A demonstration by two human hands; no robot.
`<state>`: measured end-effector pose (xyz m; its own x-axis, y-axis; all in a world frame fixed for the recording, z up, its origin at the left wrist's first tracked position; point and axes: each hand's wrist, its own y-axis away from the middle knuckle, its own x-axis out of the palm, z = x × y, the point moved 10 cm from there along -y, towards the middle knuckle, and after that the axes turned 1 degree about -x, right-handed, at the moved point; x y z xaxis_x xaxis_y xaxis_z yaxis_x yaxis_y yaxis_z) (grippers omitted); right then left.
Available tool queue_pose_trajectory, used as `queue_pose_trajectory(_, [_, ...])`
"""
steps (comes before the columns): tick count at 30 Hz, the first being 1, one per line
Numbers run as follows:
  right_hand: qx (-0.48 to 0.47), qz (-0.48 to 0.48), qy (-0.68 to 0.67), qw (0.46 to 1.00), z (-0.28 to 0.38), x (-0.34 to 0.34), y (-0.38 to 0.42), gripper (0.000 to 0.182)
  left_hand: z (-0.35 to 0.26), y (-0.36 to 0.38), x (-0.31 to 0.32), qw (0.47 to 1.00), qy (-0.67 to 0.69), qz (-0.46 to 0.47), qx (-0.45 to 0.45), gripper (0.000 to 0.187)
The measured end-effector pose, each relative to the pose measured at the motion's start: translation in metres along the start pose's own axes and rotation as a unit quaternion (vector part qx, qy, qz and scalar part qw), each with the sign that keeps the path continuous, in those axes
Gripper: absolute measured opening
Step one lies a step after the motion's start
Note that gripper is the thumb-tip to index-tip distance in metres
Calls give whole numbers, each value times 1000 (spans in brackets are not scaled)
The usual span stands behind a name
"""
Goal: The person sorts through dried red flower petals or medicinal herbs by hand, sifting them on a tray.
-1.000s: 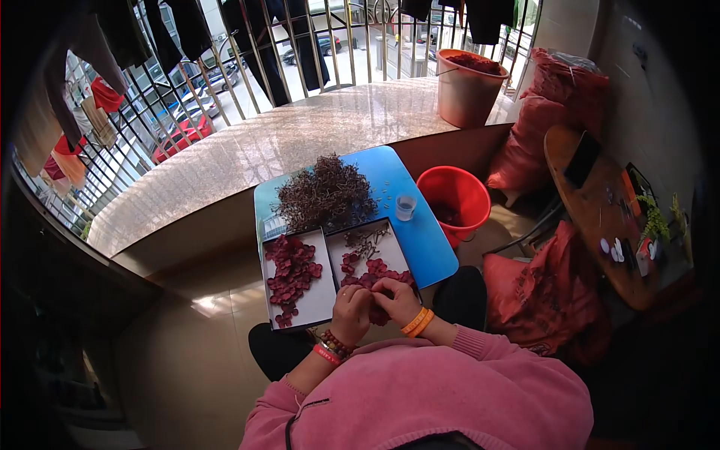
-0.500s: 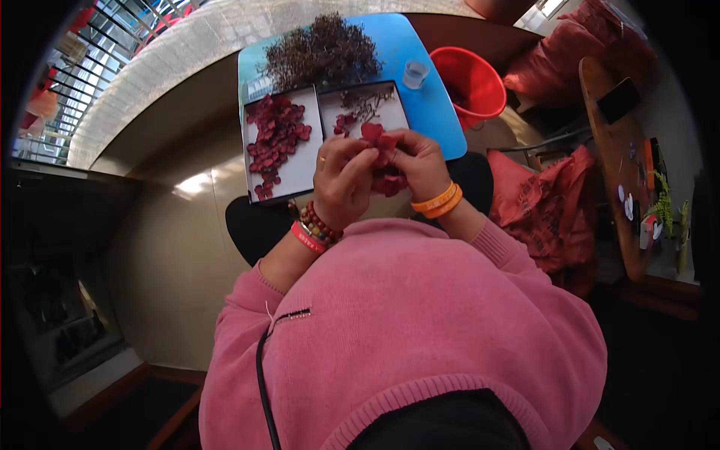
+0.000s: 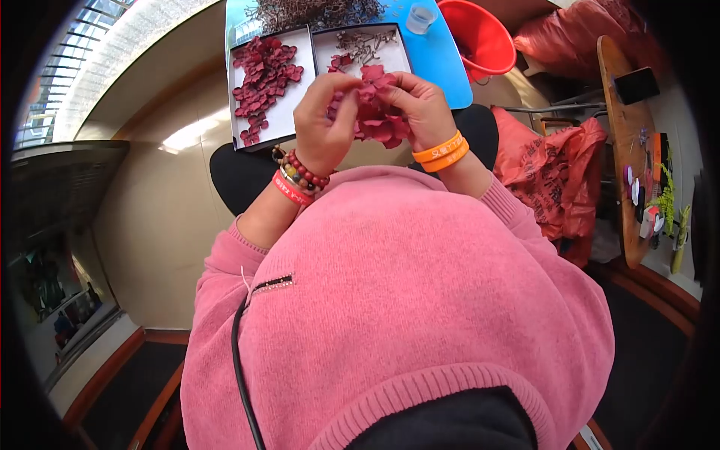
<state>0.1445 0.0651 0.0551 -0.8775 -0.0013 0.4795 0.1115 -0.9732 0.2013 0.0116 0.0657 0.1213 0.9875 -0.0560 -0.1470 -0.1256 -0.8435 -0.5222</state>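
The dark-red flower cluster hangs between both hands, above the near edge of the right-hand box. The right hand has its grip clamped on the cluster's right side, thumb and forefinger together on the petals. The left hand is at the cluster's left side; whether its grip is closed on a petal I cannot tell. Lower petals hang free below the fingertips, close in front of the pink sweater.

The left-hand box bears loose petals and sits by the blue desk's left edge. Thin stems lie toward the right-hand box's far edge. A bare strip runs from that box to the desk's right edge, with a clear cup farther up. The red bucket stands just beyond that edge.
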Motion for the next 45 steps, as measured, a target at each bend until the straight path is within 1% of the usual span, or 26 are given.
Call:
queue_pose_trajectory(2, [44,-43,-21,998,-8,-6,0,12,22,1,-2,998,-54,-4,-25,13])
queue_pose_trajectory(3, [41,-41,-36,998,-12,-9,-3,12,30,4,-5,997,-47,-18,-53,12])
queue_pose_trajectory(4, [38,-51,-24,998,-15,-14,-6,13,32,7,-8,997,-55,-28,-46,11])
queue_pose_trajectory(6, [27,-68,3,997,-20,-24,-12,14,31,11,-9,997,-59,-16,-42,8])
queue_pose_trajectory(9, [-13,-102,55,993,-17,-29,-13,14,39,17,-3,996,-24,13,-87,6])
queue_pose_trajectory(10, [-26,-113,72,991,-16,-31,-13,14,39,19,-2,996,-24,15,-86,6])
queue_pose_trajectory(13, [-69,-101,152,981,-10,-30,-15,16,35,20,3,997,-18,25,-71,5])
queue_pose_trajectory(16, [-98,-81,192,973,-8,-26,-13,14,33,16,5,996,-18,7,-87,4])
queue_pose_trajectory(19, [-114,-60,246,961,-10,-21,-14,12,44,15,13,993,-62,53,-82,7])
queue_pose_trajectory(22, [-144,-28,234,961,-11,-14,-10,9,63,24,20,982,-92,107,-129,8])
queue_pose_trajectory(25, [-70,18,272,959,-31,-13,-11,10,65,30,24,972,-167,140,-89,4])
queue_pose_trajectory(28, [70,46,282,956,-61,-20,-6,11,55,42,32,957,-241,158,21,4])
queue_pose_trajectory(29, [45,57,314,947,-71,-28,-12,11,59,47,35,957,-228,179,8,6])
queue_pose_trajectory(32, [73,54,323,942,-92,-41,-14,14,66,54,42,946,-248,208,34,6])
queue_pose_trajectory(35, [43,22,363,931,-80,-47,-16,14,84,53,43,960,-186,209,-15,6])
queue_pose_trajectory(38, [13,-22,415,909,-67,-70,-20,12,116,41,49,945,-238,225,-24,4])
queue_pose_trajectory(39, [3,-37,435,899,-62,-82,-22,12,133,41,48,933,-286,216,-35,6])
queue_pose_trajectory(40, [-44,-46,467,882,-53,-88,-23,11,147,41,50,917,-318,231,-67,8])
queue_pose_trajectory(42, [-42,-79,475,875,-46,-107,-21,11,175,41,54,879,-379,260,-127,14])
queue_pose_trajectory(43, [-29,-84,464,881,-45,-113,-18,11,176,38,58,884,-382,247,-110,19])
queue_pose_trajectory(45, [-24,-89,469,879,-44,-118,-16,11,179,40,66,858,-445,229,-115,22])
